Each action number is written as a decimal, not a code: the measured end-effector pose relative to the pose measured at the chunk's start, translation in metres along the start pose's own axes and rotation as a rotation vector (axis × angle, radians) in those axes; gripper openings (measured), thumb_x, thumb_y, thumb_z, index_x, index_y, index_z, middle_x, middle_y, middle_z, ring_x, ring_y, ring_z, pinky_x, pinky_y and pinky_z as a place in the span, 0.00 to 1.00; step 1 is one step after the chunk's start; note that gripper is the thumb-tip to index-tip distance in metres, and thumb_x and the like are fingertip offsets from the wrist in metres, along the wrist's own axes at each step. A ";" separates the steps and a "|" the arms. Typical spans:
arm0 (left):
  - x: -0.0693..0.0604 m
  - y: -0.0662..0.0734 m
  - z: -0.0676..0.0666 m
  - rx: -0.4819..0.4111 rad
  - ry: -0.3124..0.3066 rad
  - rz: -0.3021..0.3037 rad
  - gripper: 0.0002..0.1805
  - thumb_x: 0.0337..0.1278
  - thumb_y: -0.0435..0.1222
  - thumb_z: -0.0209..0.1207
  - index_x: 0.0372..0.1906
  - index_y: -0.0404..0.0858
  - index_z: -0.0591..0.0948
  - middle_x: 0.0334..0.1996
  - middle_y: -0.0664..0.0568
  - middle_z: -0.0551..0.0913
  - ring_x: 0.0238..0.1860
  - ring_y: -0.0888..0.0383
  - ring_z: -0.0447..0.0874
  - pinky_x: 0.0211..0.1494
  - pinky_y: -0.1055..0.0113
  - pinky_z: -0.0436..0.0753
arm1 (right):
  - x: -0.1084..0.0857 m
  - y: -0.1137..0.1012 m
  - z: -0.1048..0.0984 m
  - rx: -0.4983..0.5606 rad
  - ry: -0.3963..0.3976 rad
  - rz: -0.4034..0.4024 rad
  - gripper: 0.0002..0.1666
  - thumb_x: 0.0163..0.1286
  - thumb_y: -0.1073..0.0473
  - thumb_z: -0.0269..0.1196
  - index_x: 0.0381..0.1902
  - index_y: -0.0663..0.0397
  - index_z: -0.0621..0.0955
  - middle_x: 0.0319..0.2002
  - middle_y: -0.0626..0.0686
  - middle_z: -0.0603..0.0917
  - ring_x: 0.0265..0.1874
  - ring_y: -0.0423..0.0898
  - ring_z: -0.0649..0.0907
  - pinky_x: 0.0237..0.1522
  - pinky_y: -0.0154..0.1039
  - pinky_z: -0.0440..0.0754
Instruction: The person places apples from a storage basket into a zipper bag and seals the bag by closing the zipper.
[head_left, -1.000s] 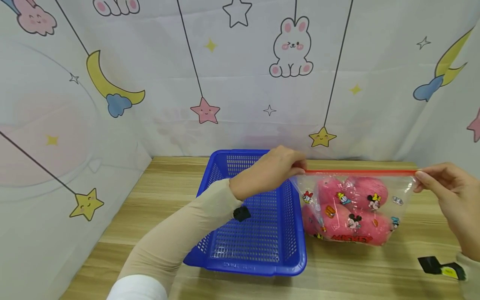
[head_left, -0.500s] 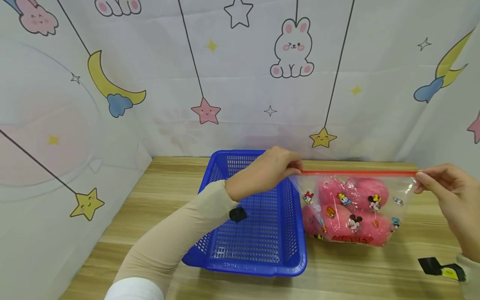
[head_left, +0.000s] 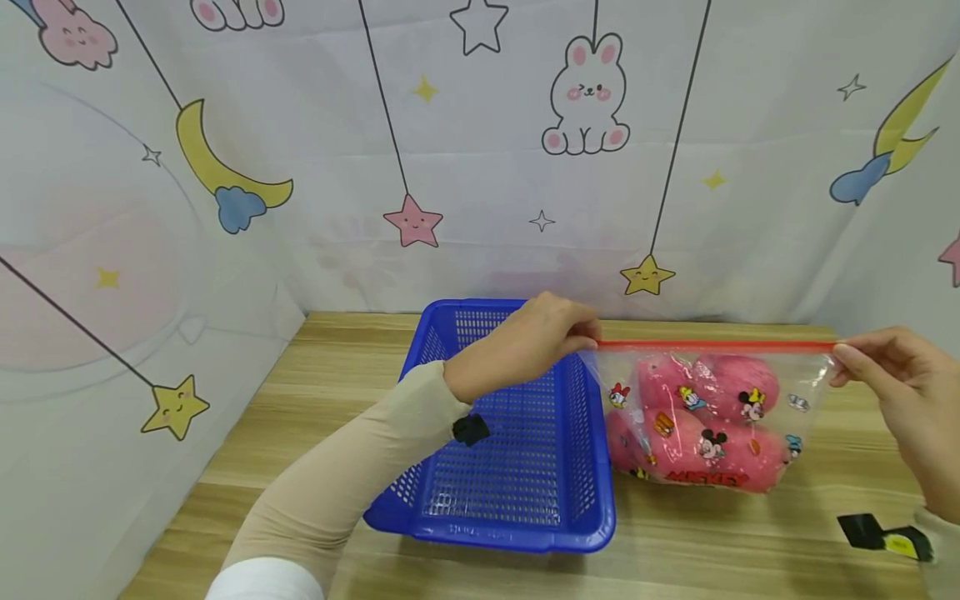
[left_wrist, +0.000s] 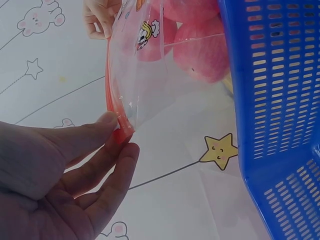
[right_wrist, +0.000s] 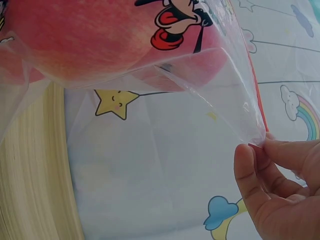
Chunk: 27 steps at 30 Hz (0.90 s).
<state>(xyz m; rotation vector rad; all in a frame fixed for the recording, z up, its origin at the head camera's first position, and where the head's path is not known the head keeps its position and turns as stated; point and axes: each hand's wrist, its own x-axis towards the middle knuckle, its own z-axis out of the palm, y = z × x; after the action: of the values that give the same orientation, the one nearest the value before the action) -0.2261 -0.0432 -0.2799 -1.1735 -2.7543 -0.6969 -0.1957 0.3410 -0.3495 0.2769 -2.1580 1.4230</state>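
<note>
A clear zip bag [head_left: 804, 379] with cartoon prints stands on the table, its red zip strip [head_left: 720, 345] stretched straight along the top. Several pinkish-red apples [head_left: 738, 387] fill it. My left hand [head_left: 528, 346] pinches the strip's left end between thumb and fingers, above the basket's right rim. In the left wrist view, the strip's end [left_wrist: 124, 134] sits between that thumb and the fingers. My right hand [head_left: 911, 404] pinches the opposite top corner; the right wrist view shows this bag corner [right_wrist: 259, 140] between thumb and fingertips.
Close against the bag's left side stands a blue perforated plastic basket [head_left: 517, 537], with my left forearm crossing over it. Both are on a wood-grain table [head_left: 712, 550]. Behind hangs a white cloth [head_left: 480, 258] printed with stars, moons and rabbits.
My left hand has slid slightly left along the red strip, to its end. The right hand keeps its pinch on the other corner, and bag and basket stay almost still.
</note>
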 end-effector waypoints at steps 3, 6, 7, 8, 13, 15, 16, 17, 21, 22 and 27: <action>-0.001 0.000 0.000 -0.008 -0.002 0.009 0.06 0.68 0.36 0.60 0.39 0.39 0.86 0.33 0.54 0.85 0.33 0.64 0.80 0.40 0.75 0.77 | 0.000 0.000 -0.001 -0.004 0.001 -0.013 0.12 0.72 0.74 0.55 0.37 0.56 0.82 0.28 0.37 0.82 0.22 0.32 0.79 0.32 0.19 0.77; -0.002 0.001 0.000 -0.012 -0.010 0.015 0.06 0.69 0.35 0.60 0.39 0.39 0.85 0.33 0.54 0.85 0.33 0.63 0.80 0.39 0.74 0.76 | -0.001 0.000 -0.001 -0.009 -0.001 -0.025 0.12 0.72 0.75 0.55 0.37 0.57 0.82 0.28 0.37 0.83 0.22 0.32 0.79 0.32 0.19 0.77; -0.002 0.001 0.000 -0.015 -0.014 0.014 0.06 0.69 0.36 0.59 0.39 0.39 0.85 0.33 0.54 0.85 0.33 0.63 0.79 0.39 0.74 0.76 | -0.001 0.000 -0.002 -0.008 -0.002 -0.027 0.12 0.72 0.75 0.55 0.37 0.57 0.82 0.29 0.37 0.83 0.22 0.32 0.79 0.32 0.19 0.77; -0.003 0.001 0.000 -0.017 -0.018 0.013 0.06 0.69 0.36 0.59 0.40 0.39 0.85 0.33 0.54 0.85 0.33 0.63 0.79 0.39 0.75 0.76 | 0.000 0.000 -0.002 -0.008 -0.001 -0.028 0.11 0.72 0.75 0.55 0.37 0.58 0.82 0.29 0.37 0.83 0.22 0.32 0.79 0.32 0.19 0.77; 0.000 -0.001 0.002 -0.032 -0.011 0.017 0.06 0.69 0.35 0.60 0.40 0.38 0.86 0.33 0.54 0.85 0.33 0.63 0.80 0.39 0.75 0.77 | 0.001 0.002 -0.002 0.002 0.007 -0.023 0.10 0.72 0.75 0.55 0.37 0.61 0.82 0.28 0.38 0.83 0.21 0.32 0.79 0.33 0.19 0.77; 0.001 -0.003 0.003 -0.038 -0.007 0.018 0.06 0.68 0.34 0.60 0.40 0.38 0.86 0.33 0.54 0.85 0.33 0.63 0.80 0.39 0.74 0.77 | 0.000 0.002 -0.002 0.008 0.012 -0.018 0.10 0.71 0.75 0.55 0.37 0.62 0.82 0.27 0.38 0.83 0.21 0.32 0.79 0.32 0.20 0.77; 0.002 -0.003 0.003 -0.039 -0.005 0.018 0.06 0.68 0.34 0.60 0.40 0.38 0.86 0.33 0.53 0.85 0.33 0.63 0.80 0.39 0.74 0.77 | 0.000 0.002 -0.002 0.009 0.012 -0.016 0.10 0.71 0.75 0.55 0.37 0.62 0.82 0.27 0.38 0.83 0.21 0.32 0.79 0.33 0.20 0.77; 0.003 -0.004 0.003 -0.041 -0.005 0.016 0.06 0.68 0.34 0.60 0.40 0.38 0.86 0.33 0.53 0.86 0.33 0.64 0.80 0.39 0.74 0.77 | 0.000 0.002 -0.002 0.010 0.012 -0.014 0.09 0.72 0.75 0.55 0.37 0.62 0.82 0.27 0.39 0.83 0.21 0.32 0.79 0.33 0.20 0.77; 0.005 -0.007 0.003 -0.034 0.000 0.000 0.06 0.69 0.35 0.59 0.41 0.38 0.86 0.34 0.54 0.86 0.33 0.64 0.80 0.40 0.73 0.77 | 0.002 0.000 -0.002 -0.013 0.010 0.016 0.07 0.73 0.72 0.56 0.38 0.62 0.81 0.28 0.39 0.82 0.22 0.33 0.79 0.34 0.20 0.77; 0.006 -0.008 0.003 -0.027 0.006 -0.003 0.06 0.69 0.35 0.59 0.41 0.39 0.86 0.34 0.54 0.85 0.33 0.64 0.80 0.40 0.73 0.77 | 0.003 -0.001 -0.001 -0.025 0.009 0.032 0.06 0.73 0.70 0.56 0.38 0.60 0.81 0.28 0.38 0.82 0.23 0.32 0.79 0.35 0.19 0.76; 0.010 -0.011 0.002 0.002 0.029 -0.019 0.06 0.69 0.34 0.59 0.40 0.39 0.86 0.34 0.54 0.86 0.34 0.63 0.81 0.41 0.72 0.78 | 0.008 -0.005 0.002 -0.075 0.010 0.090 0.05 0.74 0.65 0.58 0.41 0.59 0.80 0.30 0.36 0.81 0.25 0.32 0.78 0.36 0.18 0.75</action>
<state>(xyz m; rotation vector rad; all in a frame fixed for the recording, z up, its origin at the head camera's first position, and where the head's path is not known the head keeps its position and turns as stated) -0.2411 -0.0423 -0.2839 -1.1289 -2.7458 -0.7075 -0.2006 0.3384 -0.3418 0.1465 -2.2354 1.3857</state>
